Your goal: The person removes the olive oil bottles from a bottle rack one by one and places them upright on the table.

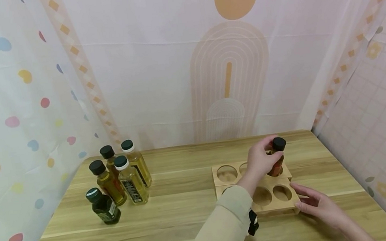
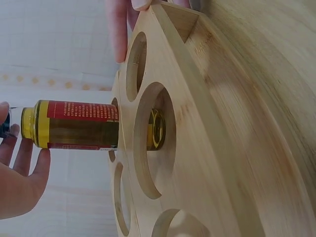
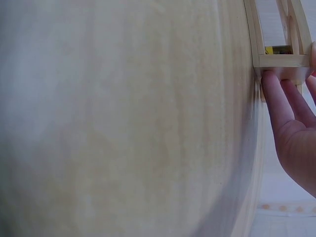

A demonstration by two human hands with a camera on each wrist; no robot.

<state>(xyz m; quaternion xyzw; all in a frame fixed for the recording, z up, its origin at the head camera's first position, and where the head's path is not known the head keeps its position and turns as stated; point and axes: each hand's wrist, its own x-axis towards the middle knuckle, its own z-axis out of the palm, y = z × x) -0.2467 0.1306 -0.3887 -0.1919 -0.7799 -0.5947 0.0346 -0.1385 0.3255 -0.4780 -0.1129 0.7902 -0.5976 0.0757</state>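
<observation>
My left hand (image 1: 260, 160) grips a small oil bottle (image 1: 276, 168) near its black cap. In the left wrist view the bottle (image 2: 84, 123) has a red and yellow label and golden-green oil. It stands upright in the right-hand hole of the rear tier of a two-tier wooden rack (image 1: 278, 206), its base showing through a front-tier hole. My left forearm hides part of the rack. My right hand (image 1: 318, 205) rests with extended fingers against the rack's right end; the fingertips (image 3: 276, 91) touch the end panel in the right wrist view.
At the table's left stand a short dark bottle with a green cap (image 1: 106, 208), two black-capped oil bottles (image 1: 111, 187) and two clear, dark-capped bottles (image 1: 132, 187). Patterned curtains (image 1: 160, 80) hang behind the wooden table (image 1: 182, 217) and at both sides.
</observation>
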